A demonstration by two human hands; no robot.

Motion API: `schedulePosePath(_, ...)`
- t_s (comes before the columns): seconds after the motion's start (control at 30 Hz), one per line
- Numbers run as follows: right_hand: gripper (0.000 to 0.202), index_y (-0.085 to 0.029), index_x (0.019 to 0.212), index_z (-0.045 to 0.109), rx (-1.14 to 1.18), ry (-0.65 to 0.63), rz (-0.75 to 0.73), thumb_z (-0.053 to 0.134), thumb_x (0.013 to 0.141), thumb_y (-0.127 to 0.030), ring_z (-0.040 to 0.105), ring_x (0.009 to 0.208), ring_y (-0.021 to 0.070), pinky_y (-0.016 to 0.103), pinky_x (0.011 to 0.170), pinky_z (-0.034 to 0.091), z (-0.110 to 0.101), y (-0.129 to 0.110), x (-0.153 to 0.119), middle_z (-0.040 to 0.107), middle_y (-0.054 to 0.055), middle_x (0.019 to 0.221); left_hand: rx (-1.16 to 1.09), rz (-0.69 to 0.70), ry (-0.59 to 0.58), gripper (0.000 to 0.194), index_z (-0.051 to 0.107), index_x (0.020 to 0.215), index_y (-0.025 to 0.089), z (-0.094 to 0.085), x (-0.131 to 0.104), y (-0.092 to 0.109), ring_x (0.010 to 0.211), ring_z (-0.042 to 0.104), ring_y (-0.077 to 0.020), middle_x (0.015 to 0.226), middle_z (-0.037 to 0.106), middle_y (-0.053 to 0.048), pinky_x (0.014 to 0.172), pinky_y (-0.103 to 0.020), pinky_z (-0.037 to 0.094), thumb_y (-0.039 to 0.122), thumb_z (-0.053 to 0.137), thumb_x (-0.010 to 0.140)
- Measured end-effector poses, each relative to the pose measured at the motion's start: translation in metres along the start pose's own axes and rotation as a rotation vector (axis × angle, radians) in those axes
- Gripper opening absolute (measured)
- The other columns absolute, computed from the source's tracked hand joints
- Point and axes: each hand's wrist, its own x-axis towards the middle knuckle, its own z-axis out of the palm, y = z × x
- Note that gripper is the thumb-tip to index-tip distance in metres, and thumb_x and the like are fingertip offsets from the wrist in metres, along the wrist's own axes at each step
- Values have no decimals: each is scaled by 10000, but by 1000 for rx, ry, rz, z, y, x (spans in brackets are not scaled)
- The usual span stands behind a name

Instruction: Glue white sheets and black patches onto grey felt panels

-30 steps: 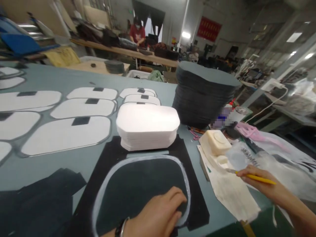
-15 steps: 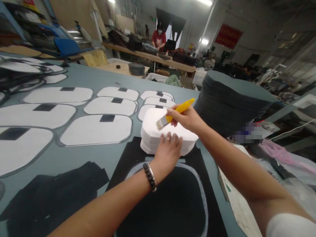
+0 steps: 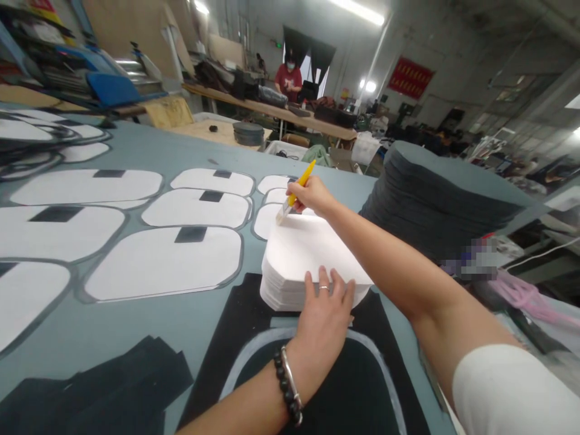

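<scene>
A stack of white rounded panels (image 3: 312, 248) stands on a black sheet (image 3: 226, 356) that has a pale rounded outline on it. My right hand (image 3: 312, 196) grips a yellow-handled paintbrush (image 3: 301, 179), its bristles down at the far left edge of the top panel. My left hand (image 3: 326, 314) lies against the near edge of the stack, fingers spread and fingertips on the top panel. A ring and a bead bracelet are on that hand and wrist. The paintbrush handle is partly hidden by my right fingers.
White panels (image 3: 167, 263) with dark rectangles lie in rows on the blue-grey table (image 3: 190, 314). Black pieces (image 3: 109, 386) lie front left. A tall dark stack (image 3: 444, 193) stands at right. A person in red (image 3: 289, 78) is at a far bench.
My right hand has moved the paintbrush away from me to the far left edge of the top panel, and its handle stands steeper. My left hand stays at the near edge.
</scene>
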Motion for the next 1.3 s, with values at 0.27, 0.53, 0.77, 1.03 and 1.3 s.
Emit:
schedulePosePath(0.27,166,-118,719,674,-274,56,166,610,865,-74,579,429,123,216,442,542,-97,32,-3,617,24,490,8,10,39,660,545,1543,225,3,1,-2,1425,509,-495,1517,577,-234,1128,-717,452,499,653,952)
schedulePosePath(0.53,67,-125,882,751,-277,-128,-26,731,840,-76,604,557,87,141,475,504,-119,19,-20,678,1,636,46,15,-27,649,537,1550,235,-2,4,-4,1431,498,-505,1528,560,-246,1127,-722,445,461,658,954)
schedulePosePath(0.77,71,-117,900,741,-497,-113,78,673,902,-98,641,576,97,175,561,561,-140,38,-48,733,34,714,71,18,-46,614,535,1550,246,-10,6,-4,1428,507,-485,1527,566,-225,1136,-685,453,441,629,975)
schedulePosePath(1.03,252,-63,763,760,-822,90,175,596,912,-184,705,624,201,252,613,525,-161,38,-125,758,163,742,110,73,-44,599,547,1532,222,-15,8,-6,1369,549,-477,1472,592,-229,1076,-653,497,403,641,969)
schedulePosePath(1.3,203,-118,818,757,-833,-37,-65,610,907,-226,685,739,205,262,658,438,-96,-1,-198,759,114,802,-356,27,-366,668,718,1252,151,-65,77,-87,1027,720,-301,1190,743,-175,932,-456,582,549,221,1051)
